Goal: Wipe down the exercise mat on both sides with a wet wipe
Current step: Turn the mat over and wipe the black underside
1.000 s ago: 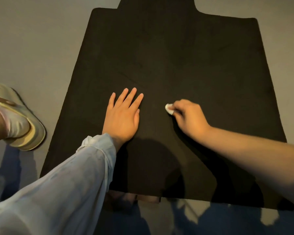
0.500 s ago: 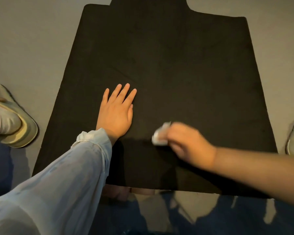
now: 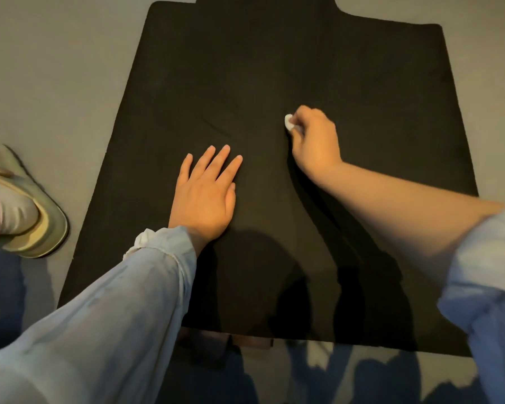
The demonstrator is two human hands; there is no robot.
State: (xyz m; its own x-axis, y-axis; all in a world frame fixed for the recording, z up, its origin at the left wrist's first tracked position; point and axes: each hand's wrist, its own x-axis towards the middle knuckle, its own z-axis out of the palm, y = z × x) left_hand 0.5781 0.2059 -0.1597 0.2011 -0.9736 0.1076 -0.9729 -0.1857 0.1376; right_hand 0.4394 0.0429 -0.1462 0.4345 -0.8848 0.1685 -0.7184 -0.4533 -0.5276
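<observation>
One black exercise mat [image 3: 318, 68] lies flat on a grey floor [image 3: 56, 68], filling most of the view. Two hands are on the mat: the left hand [image 3: 206, 193] rests flat, fingers straight, near its middle — the right hand [image 3: 315, 139], just beyond, grips one small white wet wipe [image 3: 288, 121] against the mat. One pale slipper [image 3: 29, 217] sits on the floor left of the mat.
</observation>
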